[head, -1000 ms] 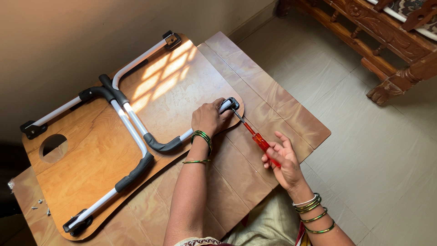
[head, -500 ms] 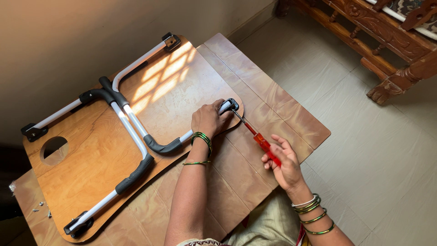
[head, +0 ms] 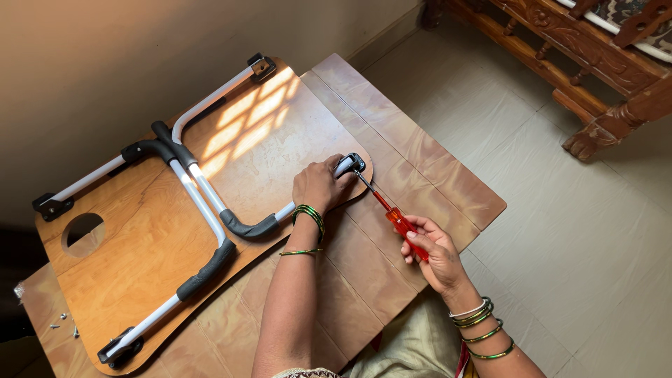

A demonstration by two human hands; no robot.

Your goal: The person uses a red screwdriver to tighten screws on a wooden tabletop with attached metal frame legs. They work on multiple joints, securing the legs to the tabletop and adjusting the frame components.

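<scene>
- Almost nothing has been shifted since the earlier frames: the right hand [head: 432, 250] has been drawn a touch along the screwdriver's handle, while the left hand [head: 320, 187] has been kept on the leg bracket.
- A brown patterned floor mat [head: 427, 178] is spread over the pale tiled floor [head: 560, 231], and an upturned wooden folding table [head: 140, 252] is laid across it, its underside facing up.
- A carved wooden bench [head: 588, 63] is seen at the upper right, well apart from the table.
- Two white metal tube legs [head: 203, 203] with black foam grips are folded flat against the tabletop, crossing near its middle; black brackets are fixed at its corners.
- A round hole [head: 82, 231] is cut near the tabletop's left edge.
- The left hand is laid over the end of one leg at the tabletop's right corner, its fingers curled and pressed together around the tube beside the black bracket [head: 354, 163].
- A red-handled screwdriver [head: 392, 217] is held slanted, its tip touching that bracket; its handle is pinched by the right hand's fingers, closed around its lower end.
- Green bangles [head: 308, 213] are worn on both wrists.
- A few small screws [head: 61, 322] are scattered on the mat just beside the tabletop's lower left corner.
</scene>
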